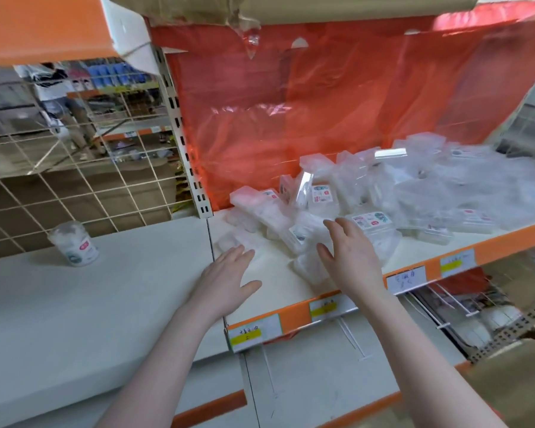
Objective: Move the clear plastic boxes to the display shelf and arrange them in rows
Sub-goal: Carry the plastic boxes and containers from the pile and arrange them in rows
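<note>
A loose heap of several clear plastic boxes (383, 193) with small printed labels lies on the white display shelf (278, 273), spreading from its left end to the far right. My left hand (226, 273) hovers flat and empty over the shelf's front left corner, fingers straight, just short of a small clear box (232, 239). My right hand (349, 254) reaches over the front of the heap with fingers spread and relaxed, above a clear box (309, 264). It holds nothing.
A red plastic sheet (322, 103) backs the shelf. The neighbouring white shelf (90, 298) to the left carries one round clear tub (74, 244) before a wire grid. Price tags (254, 330) line the orange front rail. A lower shelf (337, 366) sits below. A person stands far behind the grid.
</note>
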`<state>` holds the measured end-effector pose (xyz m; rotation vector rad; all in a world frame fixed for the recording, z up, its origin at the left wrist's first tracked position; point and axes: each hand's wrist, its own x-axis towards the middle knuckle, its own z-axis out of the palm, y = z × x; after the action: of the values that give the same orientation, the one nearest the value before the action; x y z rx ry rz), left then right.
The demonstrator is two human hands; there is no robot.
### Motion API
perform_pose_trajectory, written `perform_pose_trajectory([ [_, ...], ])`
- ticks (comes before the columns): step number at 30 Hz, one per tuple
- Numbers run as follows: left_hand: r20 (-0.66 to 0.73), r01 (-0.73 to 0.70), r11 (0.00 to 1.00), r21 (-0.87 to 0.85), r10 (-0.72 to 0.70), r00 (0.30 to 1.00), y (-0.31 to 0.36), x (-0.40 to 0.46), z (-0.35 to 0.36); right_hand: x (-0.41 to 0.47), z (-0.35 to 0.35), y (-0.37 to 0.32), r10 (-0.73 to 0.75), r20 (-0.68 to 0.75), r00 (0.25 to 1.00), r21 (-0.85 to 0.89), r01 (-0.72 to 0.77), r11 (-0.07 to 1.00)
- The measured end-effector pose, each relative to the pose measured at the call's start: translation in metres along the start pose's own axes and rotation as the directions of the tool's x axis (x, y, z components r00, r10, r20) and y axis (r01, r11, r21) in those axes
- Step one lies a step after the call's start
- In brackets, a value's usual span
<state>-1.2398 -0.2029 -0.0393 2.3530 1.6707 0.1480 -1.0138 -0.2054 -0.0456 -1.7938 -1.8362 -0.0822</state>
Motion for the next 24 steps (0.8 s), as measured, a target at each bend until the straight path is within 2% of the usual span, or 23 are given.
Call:
perform_pose_trajectory([
  [8, -0.014, -0.096, 0.995, 0.002, 0.096, 0.995, -0.019, 0.011, -0.014, 0.026, 0.003, -0.004, -0.028, 0.176, 0.984, -0.009, 0.030, 1.000],
  [15, 0.048, -0.104, 0.994, 0.030, 0.103, 0.994, -0.037, 0.028, -0.018, 0.034, 0.007, -0.006, -0.006, 0.164, 0.986, -0.032, 0.012, 0.999],
  [21, -0.075, -0.084, 0.985, 0.149, 0.096, 0.993, -0.032, 0.034, -0.016, 0.030, 0.004, -0.009, 0.003, 0.130, 0.992, -0.050, 0.004, 0.999],
  [24, -0.093, -0.053, 0.986, 0.160, 0.069, 0.993, -0.031, 0.037, -0.019, 0.030, 0.002, -0.012, 0.028, 0.145, 0.989, -0.058, -0.020, 0.998],
])
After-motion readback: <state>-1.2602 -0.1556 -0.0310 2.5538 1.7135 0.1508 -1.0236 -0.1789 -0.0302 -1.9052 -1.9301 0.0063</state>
